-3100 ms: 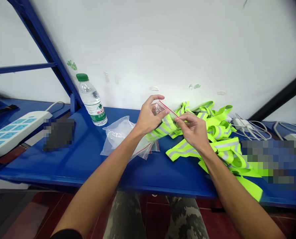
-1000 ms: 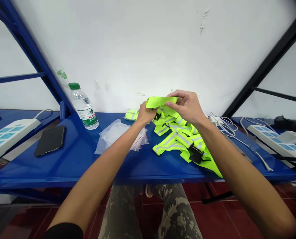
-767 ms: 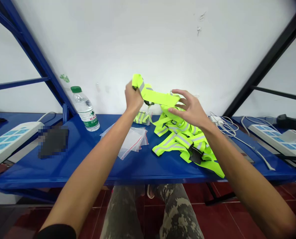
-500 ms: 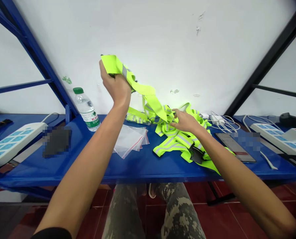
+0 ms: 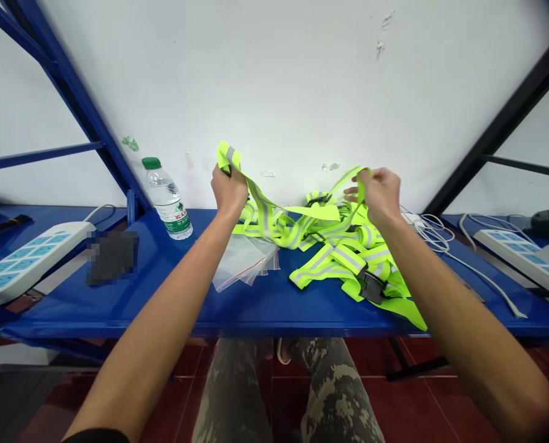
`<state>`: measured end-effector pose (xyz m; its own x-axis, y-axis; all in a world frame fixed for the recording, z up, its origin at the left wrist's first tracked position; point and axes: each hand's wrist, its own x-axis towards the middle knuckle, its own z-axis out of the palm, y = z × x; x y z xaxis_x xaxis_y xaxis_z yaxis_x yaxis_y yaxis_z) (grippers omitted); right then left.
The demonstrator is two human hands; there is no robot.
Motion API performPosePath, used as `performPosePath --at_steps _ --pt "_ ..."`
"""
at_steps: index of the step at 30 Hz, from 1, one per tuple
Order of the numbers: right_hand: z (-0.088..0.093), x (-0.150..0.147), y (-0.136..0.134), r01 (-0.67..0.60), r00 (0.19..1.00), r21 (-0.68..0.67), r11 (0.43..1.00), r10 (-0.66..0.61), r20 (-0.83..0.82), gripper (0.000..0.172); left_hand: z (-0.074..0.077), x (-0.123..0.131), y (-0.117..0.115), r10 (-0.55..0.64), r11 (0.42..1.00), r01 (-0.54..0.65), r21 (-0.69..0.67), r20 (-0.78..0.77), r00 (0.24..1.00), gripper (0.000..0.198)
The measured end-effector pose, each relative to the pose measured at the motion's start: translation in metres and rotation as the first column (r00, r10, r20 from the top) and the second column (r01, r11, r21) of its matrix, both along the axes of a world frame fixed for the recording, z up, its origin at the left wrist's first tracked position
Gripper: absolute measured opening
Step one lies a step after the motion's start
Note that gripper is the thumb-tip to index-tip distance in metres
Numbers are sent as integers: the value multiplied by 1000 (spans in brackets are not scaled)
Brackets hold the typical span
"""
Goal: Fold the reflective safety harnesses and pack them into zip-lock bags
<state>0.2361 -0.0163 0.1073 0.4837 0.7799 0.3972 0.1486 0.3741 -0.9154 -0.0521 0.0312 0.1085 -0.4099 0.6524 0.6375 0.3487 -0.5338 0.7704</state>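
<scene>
My left hand (image 5: 229, 192) clenches a flat end of smooth neon-yellow reflective vest webbing (image 5: 334, 261), my right hand (image 5: 380, 195) pinches a narrow strap — the rest sprawls, silver-striped and tangled, on the glossy blue surface (image 5: 94, 311).

The left hand (image 5: 229, 192) and right hand (image 5: 380, 195) hold up a neon-yellow reflective vest (image 5: 343, 258) above a blue shelf (image 5: 94, 307).

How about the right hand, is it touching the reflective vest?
Touching: the head view shows the right hand gripping a raised strap of the reflective vest with its fingers closed on it.
</scene>
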Motion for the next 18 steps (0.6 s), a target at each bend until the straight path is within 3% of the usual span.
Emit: performPosePath --at_steps 3,4,6,7,9,10,11,13,14,16,18 --pt "16 4 -4 97 973 77 992 -78 -218 7 -9 -5 -3 40 993 -56 -106 -149 988 16" --pt "20 5 -6 109 965 85 990 -85 -248 6 -12 -7 -5 -16 989 -18 -150 -222 975 14" --pt "27 6 -9 101 962 84 991 -76 -263 6 -14 -10 -13 -263 940 154 -305 -360 895 22" --pt "29 6 -10 86 965 78 993 -63 -254 7 -13 -10 -18 -431 874 258 -412 -411 803 33" --pt "33 4 -12 44 971 71 997 -26 -236 6 -10 -7 -30 -728 662 401 -632 -417 545 54" --pt "35 2 -12 16 972 76 997 2 -234 6 -9 -3 -36 -816 557 432 -709 -373 442 59" --pt "37 0 -13 -14 970 90 996 35 -238 5 -7 2 -41 -869 471 449 -759 -313 383 61" --pt "42 -5 -15 -79 962 128 989 109 -252 8 -8 18 -46 -893 394 478 -785 -204 402 62" --pt "44 -6 -16 -110 956 146 983 144 -254 11 -11 27 -46 -880 398 479 -782 -180 439 65" --pt "48 -7 -19 -160 955 171 972 197 -224 16 -22 46 -41 -834 483 423 -767 -256 489 68" --pt "50 -5 -23 -111 986 173 979 130 -102 24 -36 63 -34 -781 602 308 -737 -464 418 74"
